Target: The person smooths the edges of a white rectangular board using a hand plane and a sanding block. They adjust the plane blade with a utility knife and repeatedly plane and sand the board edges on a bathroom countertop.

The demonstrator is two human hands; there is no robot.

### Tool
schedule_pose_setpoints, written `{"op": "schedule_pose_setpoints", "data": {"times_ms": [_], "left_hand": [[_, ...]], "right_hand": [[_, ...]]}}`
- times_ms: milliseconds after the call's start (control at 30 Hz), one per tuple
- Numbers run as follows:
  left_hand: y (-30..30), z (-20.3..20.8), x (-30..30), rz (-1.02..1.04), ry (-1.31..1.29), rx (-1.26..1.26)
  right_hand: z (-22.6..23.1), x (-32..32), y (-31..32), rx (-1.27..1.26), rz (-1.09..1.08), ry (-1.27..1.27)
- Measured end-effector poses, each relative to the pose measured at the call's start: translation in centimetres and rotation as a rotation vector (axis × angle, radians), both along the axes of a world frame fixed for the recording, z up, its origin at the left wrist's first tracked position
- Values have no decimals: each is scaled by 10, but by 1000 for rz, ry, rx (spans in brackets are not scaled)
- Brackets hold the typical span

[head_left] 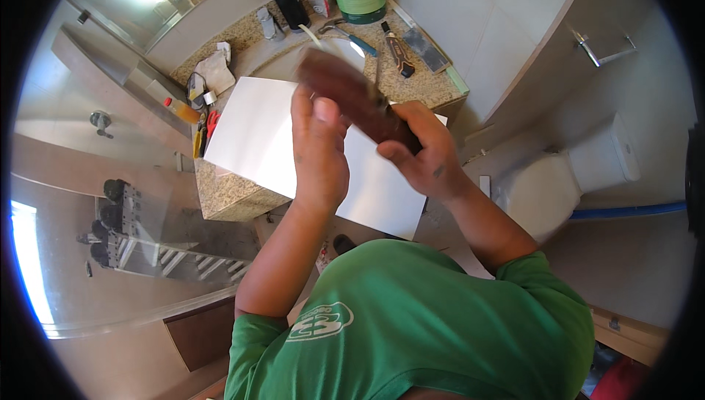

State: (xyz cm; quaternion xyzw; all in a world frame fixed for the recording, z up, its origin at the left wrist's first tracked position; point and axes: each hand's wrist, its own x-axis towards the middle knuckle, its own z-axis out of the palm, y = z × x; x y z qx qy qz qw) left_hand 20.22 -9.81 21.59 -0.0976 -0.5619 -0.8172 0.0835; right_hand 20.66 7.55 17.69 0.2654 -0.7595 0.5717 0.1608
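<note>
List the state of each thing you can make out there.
Dark brown oblong object: held up, blurred
Right hand: closed on its near end
Left hand: at its side, grip unclear
White panel: lying across the granite countertop, overhanging its front
Black bottle: upright, capped
Green bucket: upright
Hammer: lying down
Orange bottle: red cap on
Toilet: lid looks down

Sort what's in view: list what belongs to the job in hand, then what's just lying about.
In hand:
dark brown object, blurred, gripped by the right hand, with the left hand at it
white sheet beneath, probably

Apparently just lying about:
black bottle
green bucket
blue-handled hammer
black-and-orange tool
pale cloth
red-capped bottle
</note>
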Motion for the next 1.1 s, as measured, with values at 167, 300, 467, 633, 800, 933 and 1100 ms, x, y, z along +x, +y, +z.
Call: {"op": "schedule_pose_setpoints", "data": {"times_ms": [167, 300, 467, 633, 800, 933, 1100], "left_hand": [[-11, 12, 7, 60, 2, 198], [-14, 12, 9, 12, 127, 235], [3, 14, 4, -235, 263, 137], [71, -1, 4, -226, 1448, -906], [116, -24, 11, -241, 1647, -920], [124, -35, 5, -204, 1775, -855], [113, -37, -1, -117, 1882, -931]], "right_hand": [[3, 11, -25, 30, -101, 278], [-6, 9, -21, -43, -10, 229], [-38, 3, 8, -299, 43, -125], [-64, -1, 57, -846, -249, -574], [-65, 32, 88, -769, -444, -592], [-75, 57, 109, -761, -415, -609], [-94, 55, 123, -865, -383, -645]]}}
